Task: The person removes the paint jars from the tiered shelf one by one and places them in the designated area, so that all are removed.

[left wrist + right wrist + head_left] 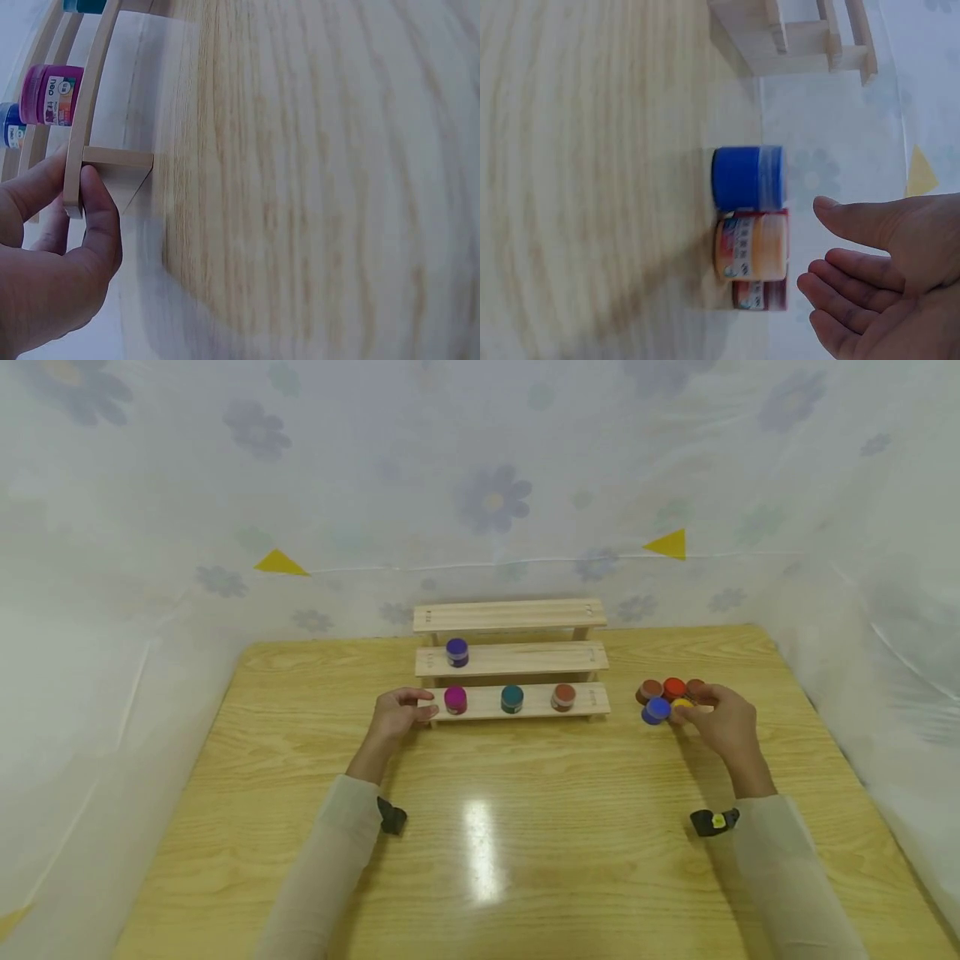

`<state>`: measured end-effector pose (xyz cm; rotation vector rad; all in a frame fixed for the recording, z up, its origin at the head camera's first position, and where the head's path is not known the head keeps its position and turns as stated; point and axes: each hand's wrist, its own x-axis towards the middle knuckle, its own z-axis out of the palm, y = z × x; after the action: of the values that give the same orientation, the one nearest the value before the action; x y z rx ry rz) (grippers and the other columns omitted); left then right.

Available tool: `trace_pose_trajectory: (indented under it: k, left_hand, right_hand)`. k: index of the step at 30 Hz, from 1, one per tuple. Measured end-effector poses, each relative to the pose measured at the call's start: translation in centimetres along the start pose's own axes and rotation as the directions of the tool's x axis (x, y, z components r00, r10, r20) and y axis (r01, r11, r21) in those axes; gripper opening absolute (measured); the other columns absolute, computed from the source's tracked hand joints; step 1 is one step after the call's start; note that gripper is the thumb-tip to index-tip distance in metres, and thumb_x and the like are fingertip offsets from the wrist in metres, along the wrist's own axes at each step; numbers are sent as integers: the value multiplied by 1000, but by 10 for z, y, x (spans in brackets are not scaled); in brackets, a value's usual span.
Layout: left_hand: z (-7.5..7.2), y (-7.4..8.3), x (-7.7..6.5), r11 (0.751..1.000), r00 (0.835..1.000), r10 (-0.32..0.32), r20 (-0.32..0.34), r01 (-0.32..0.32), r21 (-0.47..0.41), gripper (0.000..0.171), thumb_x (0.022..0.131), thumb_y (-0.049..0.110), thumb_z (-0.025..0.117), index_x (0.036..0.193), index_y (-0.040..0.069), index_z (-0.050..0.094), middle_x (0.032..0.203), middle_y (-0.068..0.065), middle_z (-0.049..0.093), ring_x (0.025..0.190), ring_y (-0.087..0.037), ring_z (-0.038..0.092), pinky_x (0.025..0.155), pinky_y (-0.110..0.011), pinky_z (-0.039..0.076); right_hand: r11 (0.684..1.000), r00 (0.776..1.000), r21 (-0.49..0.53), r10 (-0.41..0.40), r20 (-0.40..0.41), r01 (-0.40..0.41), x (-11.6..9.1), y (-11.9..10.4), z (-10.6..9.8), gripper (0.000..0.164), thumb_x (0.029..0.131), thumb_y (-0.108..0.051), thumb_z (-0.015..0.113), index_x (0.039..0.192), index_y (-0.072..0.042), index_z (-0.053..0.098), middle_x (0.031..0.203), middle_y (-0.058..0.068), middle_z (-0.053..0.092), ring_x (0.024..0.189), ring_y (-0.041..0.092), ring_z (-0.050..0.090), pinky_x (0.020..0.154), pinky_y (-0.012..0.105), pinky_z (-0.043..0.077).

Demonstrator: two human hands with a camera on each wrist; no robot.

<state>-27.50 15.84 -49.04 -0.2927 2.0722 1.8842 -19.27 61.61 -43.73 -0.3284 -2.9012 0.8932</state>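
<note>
My left hand (pixel 393 717) pinches the left end of the lowest step of a three-step wooden rack (pixel 480 710), thumb and fingers on either side of the board in the left wrist view. On that step stand a magenta paint jar (pixel 455 700), a teal paint jar (pixel 512 698) and a brown paint jar (pixel 563 697). A purple paint jar (pixel 457 652) sits on the middle step. My right hand (pixel 726 723) hovers at a yellow-lidded paint jar (pixel 682 704), its thumb and fingers apart with nothing between them in the right wrist view (pixel 885 277).
Beside the yellow-lidded jar are a blue jar (pixel 656 710), a red jar (pixel 674 688) and two brownish jars (pixel 649 692), clustered right of the rack. The wooden table (pixel 570 827) backs onto a flowered sheet (pixel 360 485) with yellow triangles.
</note>
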Motion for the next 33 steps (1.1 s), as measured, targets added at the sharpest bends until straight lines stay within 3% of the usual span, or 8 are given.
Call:
trace_pose_trajectory:
  k: [6,13,17,22,33]
  left_hand:
    - [0,2,-1,1000,1000,1,-1,-1,5,29,82,3,72,110,-2,65,90,-1,62,69,-7,61,73,-25,55]
    - [1,4,-3,1000,1000,-2,4,2,-9,30,82,2,72,110,-3,64,92,-2,61,69,-8,62,74,-25,55]
    - [1,4,-2,1000,1000,-12,2,12,-4,29,82,3,72,110,-1,65,96,-3,61,71,-9,62,77,-27,55]
    - [0,4,-1,1000,1000,-17,3,17,9,30,82,5,73,110,0,65,99,-3,60,72,-10,61,80,-29,55]
    - [-1,2,-2,1000,1000,-1,2,1,15,29,81,4,73,109,-1,65,87,1,61,69,-9,60,74,-27,54]
  right_hand:
    - [1000,995,-8,-23,-94,22,4,-22,3,47,92,-19,62,125,13,51,118,34,55,109,48,50,94,60,39]
    - [993,997,120,25,-79,-15,9,-48,10,59,91,-30,64,135,6,46,133,30,49,123,47,42,98,59,40]
    - [983,992,182,2,-123,20,13,-64,15,53,91,-24,64,133,4,49,132,27,51,124,43,43,101,57,38]
    - [980,984,186,-39,-176,72,20,-89,23,50,89,-22,68,130,2,53,129,24,55,121,40,48,104,56,35]
    - [950,985,272,-127,-113,153,28,-138,47,57,87,-25,70,134,-1,49,135,20,50,125,37,45,106,53,36]
